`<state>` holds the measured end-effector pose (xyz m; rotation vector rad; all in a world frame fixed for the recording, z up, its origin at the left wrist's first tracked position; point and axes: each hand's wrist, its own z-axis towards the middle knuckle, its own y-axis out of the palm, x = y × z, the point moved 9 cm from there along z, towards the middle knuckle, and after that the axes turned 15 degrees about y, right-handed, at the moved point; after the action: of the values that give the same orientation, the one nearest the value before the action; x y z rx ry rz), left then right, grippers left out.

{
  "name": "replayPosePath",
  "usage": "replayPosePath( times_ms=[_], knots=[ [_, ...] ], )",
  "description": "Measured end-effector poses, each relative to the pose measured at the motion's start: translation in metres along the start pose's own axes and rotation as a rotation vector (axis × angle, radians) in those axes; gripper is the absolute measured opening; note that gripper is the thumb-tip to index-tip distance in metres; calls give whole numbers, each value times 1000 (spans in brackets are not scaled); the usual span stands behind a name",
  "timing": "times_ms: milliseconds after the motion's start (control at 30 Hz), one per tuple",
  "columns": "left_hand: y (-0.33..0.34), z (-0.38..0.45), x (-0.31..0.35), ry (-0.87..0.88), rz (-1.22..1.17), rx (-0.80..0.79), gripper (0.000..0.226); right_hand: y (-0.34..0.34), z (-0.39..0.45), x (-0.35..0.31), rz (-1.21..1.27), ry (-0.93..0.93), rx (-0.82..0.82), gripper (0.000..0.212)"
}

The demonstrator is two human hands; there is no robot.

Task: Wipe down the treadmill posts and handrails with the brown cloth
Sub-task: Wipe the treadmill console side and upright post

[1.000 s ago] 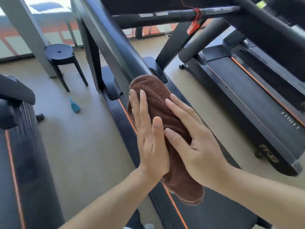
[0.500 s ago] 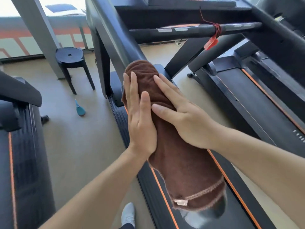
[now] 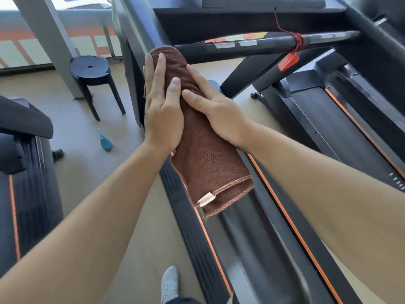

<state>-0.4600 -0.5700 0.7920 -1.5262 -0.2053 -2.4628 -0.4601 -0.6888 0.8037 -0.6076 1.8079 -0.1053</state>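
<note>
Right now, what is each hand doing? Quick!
Left hand: open, fingers straight, pressing the brown cloth.
Right hand: open, fingers straight, pressing the cloth too.

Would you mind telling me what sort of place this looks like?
Most likely a gym or fitness room. Several treadmills stand side by side: the one being wiped with the brown cloth, another treadmill to its right, and a third machine at the left edge.

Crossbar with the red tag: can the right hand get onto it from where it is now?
Probably yes. The right hand lies flat on the brown cloth wrapped round the post, and the crossbar runs just above and beyond its fingertips with nothing between them. Only the red tag hangs farther along.
</note>
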Motion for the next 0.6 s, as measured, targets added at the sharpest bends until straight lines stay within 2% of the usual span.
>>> replayPosePath(
  times_ms=[133,333,500,600],
  knots=[
    [-1,-2,5,-1,49,-13,60,0,3,2,71,-18,-36,65],
    [-4,-3,2,-59,157,1,51,7,6,3,207,-55,-101,84],
    [-6,-7,0,-58,-41,11,58,9,15,8,230,-131,-131,87],
    [-1,-12,8,-121,111,-34,63,10,13,7,191,-153,-152,86]
  ],
)
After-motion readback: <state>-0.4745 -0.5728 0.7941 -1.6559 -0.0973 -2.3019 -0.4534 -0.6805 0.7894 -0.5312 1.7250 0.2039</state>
